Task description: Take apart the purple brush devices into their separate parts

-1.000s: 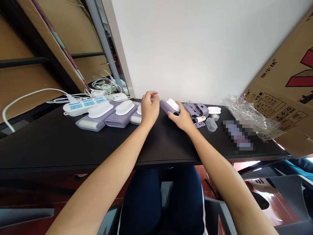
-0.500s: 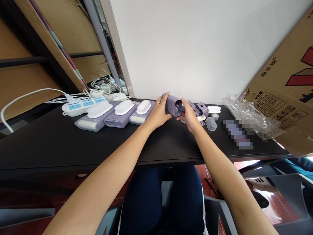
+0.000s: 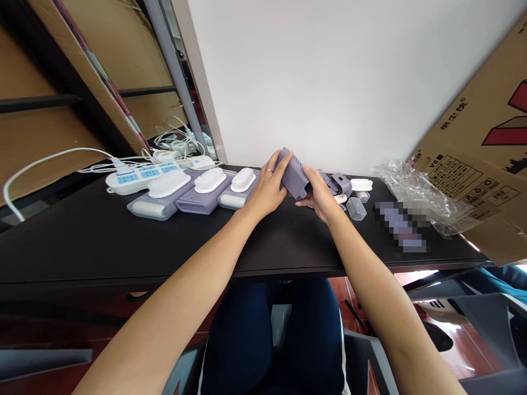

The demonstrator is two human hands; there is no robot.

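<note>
Between my hands, above the black table, is a purple-grey ribbed plastic housing [image 3: 295,176], tilted, with small holes on its upper face. My left hand [image 3: 269,184] grips its left side, a ring on one finger. At the lower right end, my right hand [image 3: 320,193] holds it with the thumb on top; its other fingers are partly hidden. Just beyond the right hand lie loose purple parts [image 3: 341,182], a white brush head [image 3: 361,184] and a clear plastic cup [image 3: 356,208]. Left of my left hand sits a purple case with a white brush [image 3: 242,180] on top.
Two more purple cases [image 3: 197,201] with white brushes stand further left, beside a white power strip [image 3: 140,178] with cables. Crumpled clear plastic [image 3: 424,192] and a large cardboard box [image 3: 473,159] are at the right. A white panel [image 3: 313,82] rises behind the black table [image 3: 102,247].
The housing has turned in my hands: its open end faced me before, and now its ribbed, holed side shows. My left fingers have shifted over its top.
</note>
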